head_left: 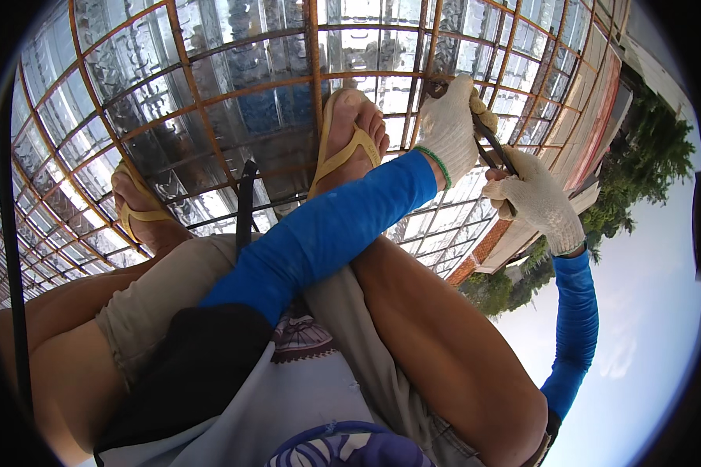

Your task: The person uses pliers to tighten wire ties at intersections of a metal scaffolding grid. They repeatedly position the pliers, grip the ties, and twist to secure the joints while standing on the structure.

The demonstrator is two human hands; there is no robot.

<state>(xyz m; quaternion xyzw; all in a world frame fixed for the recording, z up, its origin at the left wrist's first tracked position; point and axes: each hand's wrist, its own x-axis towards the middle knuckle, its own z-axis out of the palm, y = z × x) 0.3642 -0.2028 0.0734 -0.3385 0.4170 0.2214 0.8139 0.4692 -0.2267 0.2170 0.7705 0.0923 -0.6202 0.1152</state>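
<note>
Both hands wear whitish knit gloves and are at a rusty steel bar mesh (315,54). My left hand (448,124), green at the cuff, is closed beside a bar crossing; its own palm side hides what it grips. Close by on the right, my right hand (533,191) is wrapped round the dark handles of pincers (493,146). These handles slant up toward my left hand's fingers. The jaws are hidden behind my left hand, so whether they touch the bars cannot be made out.
Under the mesh lies shiny, crinkled silver sheeting (366,50). My feet in yellow flip-flops (343,152) stand on the mesh. A dark strap (245,202) hangs near my knee. Boards and a reddish edge (600,109) border the right, with trees (646,148) beyond.
</note>
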